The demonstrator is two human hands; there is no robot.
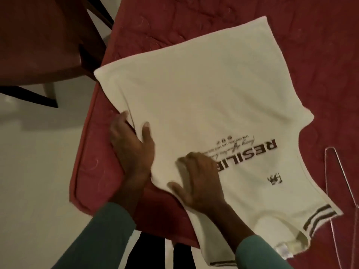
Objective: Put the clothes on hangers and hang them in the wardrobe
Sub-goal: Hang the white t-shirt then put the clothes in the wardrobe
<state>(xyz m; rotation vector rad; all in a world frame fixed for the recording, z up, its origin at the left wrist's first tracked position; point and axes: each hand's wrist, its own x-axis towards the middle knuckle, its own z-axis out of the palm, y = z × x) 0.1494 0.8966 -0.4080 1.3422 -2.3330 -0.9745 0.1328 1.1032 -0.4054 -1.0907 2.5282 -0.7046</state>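
The cream T-shirt (194, 90) lies flat by the mattress's (291, 26) left edge. My left hand (130, 146) presses its side, fingers straight and apart. My right hand's (200, 181) curled fingers bunch its cloth. A wire hanger (330, 148) lies just beside.

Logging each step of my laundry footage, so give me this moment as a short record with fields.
garment: cream T-shirt, spread flat, print up
surface: red quilt
hanger: wire hanger, beside the T-shirt, not in it
left hand: on the T-shirt's edge, thumb on top, grip unclear
right hand: on the T-shirt, fingers bent, grip unclear
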